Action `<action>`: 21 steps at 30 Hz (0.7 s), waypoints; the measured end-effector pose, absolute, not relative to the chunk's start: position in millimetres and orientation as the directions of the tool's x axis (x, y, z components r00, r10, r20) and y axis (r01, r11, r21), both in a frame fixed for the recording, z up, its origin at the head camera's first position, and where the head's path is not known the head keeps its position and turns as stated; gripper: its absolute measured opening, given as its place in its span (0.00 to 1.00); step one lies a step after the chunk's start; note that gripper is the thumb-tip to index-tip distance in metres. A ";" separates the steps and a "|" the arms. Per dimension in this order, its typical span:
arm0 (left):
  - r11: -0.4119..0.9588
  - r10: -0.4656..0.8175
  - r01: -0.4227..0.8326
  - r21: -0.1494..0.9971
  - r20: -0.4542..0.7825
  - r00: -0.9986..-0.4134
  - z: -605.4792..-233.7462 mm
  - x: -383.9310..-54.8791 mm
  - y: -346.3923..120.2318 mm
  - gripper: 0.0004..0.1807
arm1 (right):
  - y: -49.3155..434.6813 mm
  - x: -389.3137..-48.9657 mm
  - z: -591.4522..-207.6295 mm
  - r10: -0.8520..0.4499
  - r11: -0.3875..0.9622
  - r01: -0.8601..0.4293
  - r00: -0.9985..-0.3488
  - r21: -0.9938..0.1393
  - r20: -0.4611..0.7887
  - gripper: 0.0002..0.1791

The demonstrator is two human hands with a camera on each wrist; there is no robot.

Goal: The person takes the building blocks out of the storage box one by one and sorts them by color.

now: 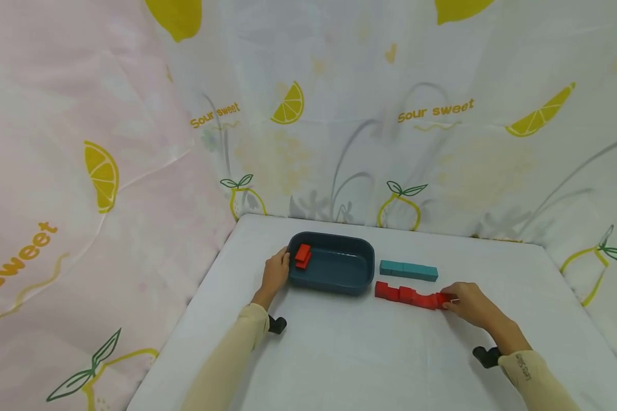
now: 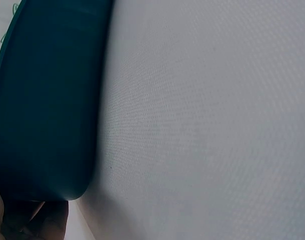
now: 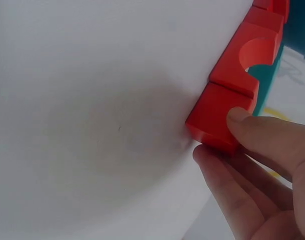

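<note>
A dark blue plastic box (image 1: pixel 333 288) stands on the white table, and my left hand (image 1: pixel 275 274) holds it by its left end. The left wrist view shows the box's outer wall (image 2: pixel 47 105), with only parts of the fingers (image 2: pixel 52 220) in sight. Two red blocks (image 1: pixel 303 254) lie inside the box, one partly on the other. To the right of the box runs a row of red blocks (image 1: pixel 405 295), some with curved cut-outs. My right hand (image 3: pixel 265 175) pinches the red block (image 3: pixel 217 115) at the row's right end between thumb and fingers; it touches its neighbour.
Behind the red row lies a straight row of teal blocks (image 1: pixel 408 270), close to the box's right side. A lemon-print curtain (image 1: pixel 339 114) hangs along the table's back edge and left side. Black wrist mounts (image 1: pixel 487 357) stick out at both wrists.
</note>
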State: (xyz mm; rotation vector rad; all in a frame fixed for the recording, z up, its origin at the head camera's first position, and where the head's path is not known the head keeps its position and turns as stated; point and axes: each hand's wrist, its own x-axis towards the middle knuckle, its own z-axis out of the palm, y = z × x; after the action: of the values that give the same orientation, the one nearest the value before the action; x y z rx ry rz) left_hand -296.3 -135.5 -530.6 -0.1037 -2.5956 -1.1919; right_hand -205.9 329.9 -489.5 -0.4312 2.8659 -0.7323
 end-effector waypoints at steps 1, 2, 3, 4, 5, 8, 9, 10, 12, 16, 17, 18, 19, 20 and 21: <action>0.657 -0.053 0.181 0.732 0.285 -0.957 -530.5 -296.3 -135.8 0.18 | 329.3 -206.6 -489.6 -0.314 0.838 -0.239 -0.947 -0.491 -0.074 0.15; 0.656 -0.053 0.184 0.732 0.288 -0.956 -530.5 -296.4 -135.9 0.18 | 328.5 -207.4 -489.7 -0.315 0.836 -0.239 -0.946 -0.494 -0.075 0.15; 0.654 -0.054 0.184 0.734 0.288 -0.956 -530.7 -296.6 -136.0 0.18 | 327.7 -207.9 -489.9 -0.315 0.835 -0.238 -0.946 -0.496 -0.076 0.15; 0.653 -0.054 0.184 0.735 0.287 -0.956 -530.9 -296.6 -136.0 0.18 | 327.2 -208.6 -489.8 -0.320 0.834 -0.241 -0.944 -0.496 -0.077 0.15; 0.653 -0.055 0.182 0.735 0.286 -0.957 -531.1 -296.7 -136.0 0.18 | 326.5 -209.0 -490.1 -0.321 0.834 -0.242 -0.944 -0.496 -0.080 0.15; 0.653 -0.064 0.165 0.740 0.270 -0.961 -532.0 -297.0 -135.8 0.18 | 324.0 -209.4 -489.0 -0.316 0.843 -0.234 -0.944 -0.484 -0.093 0.17; 0.656 -0.066 0.159 0.738 0.265 -0.962 -532.6 -297.1 -135.8 0.18 | 323.3 -209.6 -488.5 -0.314 0.848 -0.232 -0.944 -0.477 -0.098 0.18; 0.658 -0.065 0.157 0.736 0.264 -0.962 -533.0 -297.2 -135.7 0.19 | 322.4 -210.0 -487.9 -0.314 0.852 -0.235 -0.944 -0.468 -0.098 0.19; 0.658 -0.068 0.153 0.737 0.261 -0.963 -533.6 -297.4 -135.5 0.19 | 319.0 -210.6 -485.5 -0.302 0.864 -0.231 -0.949 -0.448 -0.093 0.21; 0.663 -0.065 0.169 0.729 0.281 -0.958 -533.4 -297.3 -135.4 0.18 | 307.0 -216.8 -476.5 -0.315 0.857 -0.271 -0.948 -0.439 -0.030 0.23; 0.662 -0.066 0.170 0.730 0.283 -0.957 -533.3 -297.3 -135.5 0.18 | 302.4 -219.1 -473.3 -0.320 0.852 -0.282 -0.947 -0.442 -0.013 0.23; 0.661 -0.066 0.171 0.731 0.283 -0.957 -533.3 -297.3 -135.5 0.18 | 297.5 -221.8 -470.3 -0.326 0.844 -0.294 -0.945 -0.448 0.005 0.24; 0.662 -0.063 0.175 0.729 0.286 -0.956 -533.1 -297.3 -135.7 0.18 | 292.2 -224.6 -467.1 -0.336 0.836 -0.309 -0.942 -0.454 0.023 0.24; 0.660 -0.063 0.172 0.731 0.282 -0.957 -533.1 -297.3 -135.7 0.18 | 286.6 -227.5 -463.9 -0.344 0.827 -0.322 -0.938 -0.462 0.039 0.24; 0.657 -0.062 0.170 0.734 0.278 -0.959 -533.2 -297.4 -135.7 0.18 | 280.5 -230.2 -460.7 -0.355 0.816 -0.338 -0.933 -0.469 0.054 0.24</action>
State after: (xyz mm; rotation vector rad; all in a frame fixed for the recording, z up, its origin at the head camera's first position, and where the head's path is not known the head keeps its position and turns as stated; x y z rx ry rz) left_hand -297.4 -135.7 -533.2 -0.0870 -2.5973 -1.1922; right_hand -230.2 280.5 -460.7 -0.5650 2.9592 -0.7548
